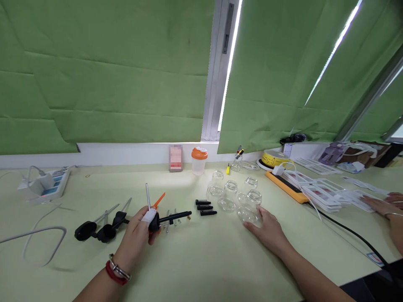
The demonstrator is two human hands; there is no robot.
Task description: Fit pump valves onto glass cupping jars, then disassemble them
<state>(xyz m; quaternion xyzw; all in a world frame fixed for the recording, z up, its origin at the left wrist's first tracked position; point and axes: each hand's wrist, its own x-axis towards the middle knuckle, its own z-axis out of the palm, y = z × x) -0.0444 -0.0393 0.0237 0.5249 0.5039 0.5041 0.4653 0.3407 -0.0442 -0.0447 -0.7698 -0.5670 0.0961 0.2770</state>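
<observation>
My left hand [136, 228] is closed around a black plastic assembly [171, 217] with a long stem pointing right. A metal rod, an orange strip and a white piece stick up beside it in the same grip. My right hand [267, 230] has its thumb and fingers around the lower side of a clear glass jar [253, 196], which stands on the table. More clear glass jars, one of them here [231, 188], stand close behind and to its left. Several black ribbed pieces [208, 212] lie between my hands. Small metal rods [167, 224] lie just past my left hand.
Black cup-shaped parts with metal rods [107, 233] lie at left, near a white power strip [58, 184] and cable. An orange-lidded cup [199, 161] stands by the wall. On the right are an orange-edged power strip [287, 187], white frames [324, 197] and another person's hands [378, 204].
</observation>
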